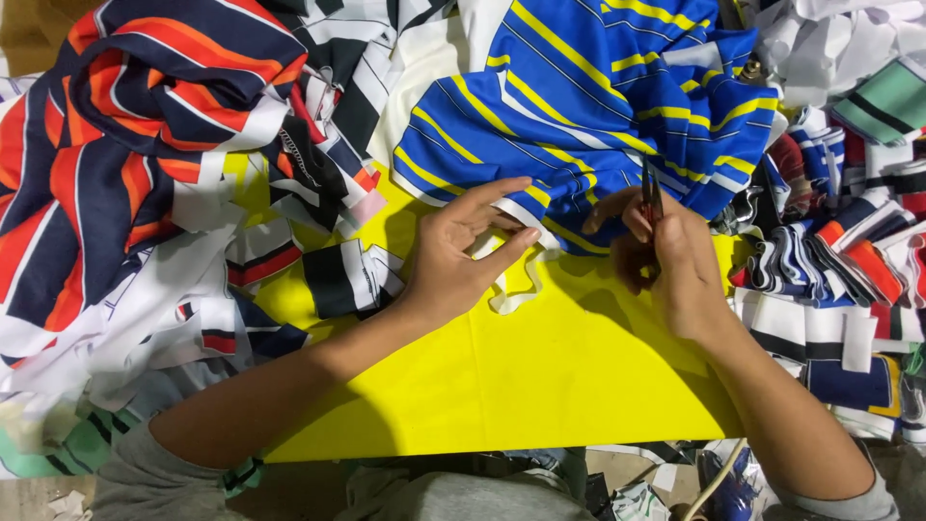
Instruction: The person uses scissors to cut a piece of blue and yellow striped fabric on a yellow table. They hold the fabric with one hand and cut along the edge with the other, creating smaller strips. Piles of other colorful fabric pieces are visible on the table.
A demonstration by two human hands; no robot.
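Note:
A blue garment with yellow and white stripes lies bunched over a bright yellow cloth. My left hand pinches a narrow white strip hanging from the blue garment's edge, fingers partly spread. My right hand grips a small dark cutting tool, blades pointing up at the garment's hem. The two hands are a short gap apart on the yellow cloth.
A navy, orange and white striped garment is heaped at the left. Black and white striped scraps lie beside my left hand. Piles of striped collar pieces crowd the right side. White fabric fills the top right.

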